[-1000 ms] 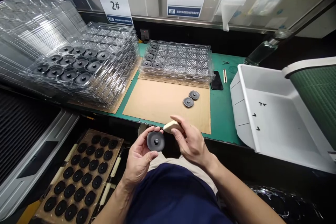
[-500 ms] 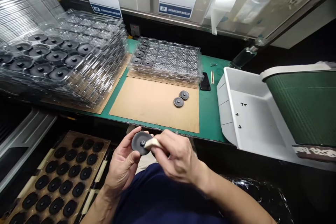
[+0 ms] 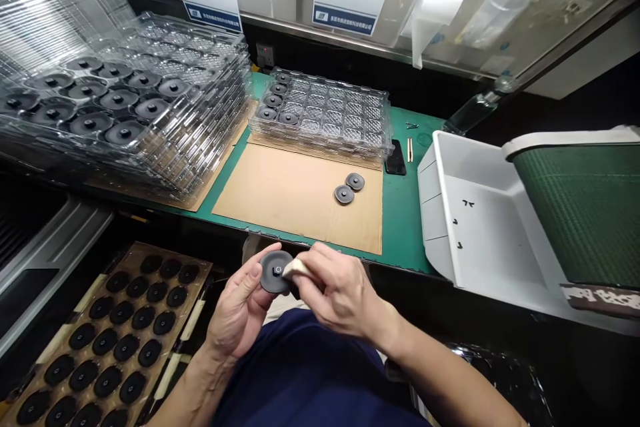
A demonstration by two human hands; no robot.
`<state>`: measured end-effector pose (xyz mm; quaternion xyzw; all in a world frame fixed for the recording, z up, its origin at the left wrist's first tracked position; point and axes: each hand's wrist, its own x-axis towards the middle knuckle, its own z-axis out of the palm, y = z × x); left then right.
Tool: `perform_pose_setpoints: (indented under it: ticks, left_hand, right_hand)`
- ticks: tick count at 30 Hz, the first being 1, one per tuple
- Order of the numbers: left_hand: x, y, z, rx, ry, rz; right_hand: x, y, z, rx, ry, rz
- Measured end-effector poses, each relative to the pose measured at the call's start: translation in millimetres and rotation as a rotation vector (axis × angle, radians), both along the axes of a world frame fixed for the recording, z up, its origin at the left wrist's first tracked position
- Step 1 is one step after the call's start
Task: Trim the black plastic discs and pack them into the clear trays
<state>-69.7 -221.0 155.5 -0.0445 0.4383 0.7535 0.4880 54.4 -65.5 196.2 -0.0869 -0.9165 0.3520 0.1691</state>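
A round black disc (image 3: 273, 275) with a small raised centre is held by its rim in my left hand (image 3: 241, 310), in front of my body. My right hand (image 3: 335, 290) pinches a folded off-white cloth (image 3: 296, 269), which touches the disc's face just right of its centre. Beyond my hands, two similar discs lie on the cardboard sheet (image 3: 270, 187), one disc (image 3: 344, 194) nearer me and the other disc (image 3: 355, 181) behind it, their rims meeting.
Clear trays (image 3: 335, 107) with a few discs stand behind the cardboard. Tall tray stacks (image 3: 200, 127) are left; a disc-filled board (image 3: 115, 327) lies lower left. Right are a phone (image 3: 395, 158), a white bin (image 3: 445, 213) with small black bits and a green belt (image 3: 585, 213).
The view has shifted slightly. My left thumb has moved up along the disc's rim, and the disc is turned a little. The cloth stays against the disc.
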Motion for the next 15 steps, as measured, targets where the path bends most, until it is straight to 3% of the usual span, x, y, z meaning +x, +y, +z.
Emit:
perform_pose_setpoints:
  ticks: [2, 6, 10, 15]
  left_hand:
    - [-0.9, -0.2, -0.5, -0.014, -0.01, -0.009]
    - [-2.5, -2.2, 0.2, -0.046, -0.028, -0.027]
    - [-3.6, -4.5, 1.3, -0.071, -0.032, -0.002]
    - [-7.4, -3.9, 0.9, -0.076, 0.023, -0.094]
  right_hand:
    - [-0.6, 0.0, -1.4, -0.014, -0.004, 0.044]
    - [-1.1, -0.9, -3.1, 0.024, -0.02, -0.025]
    - [-1.8, -2.7, -3.4, 0.021, -0.038, 0.082]
    - [-1.2, -5.4, -7.0, 0.109, -0.045, -0.04]
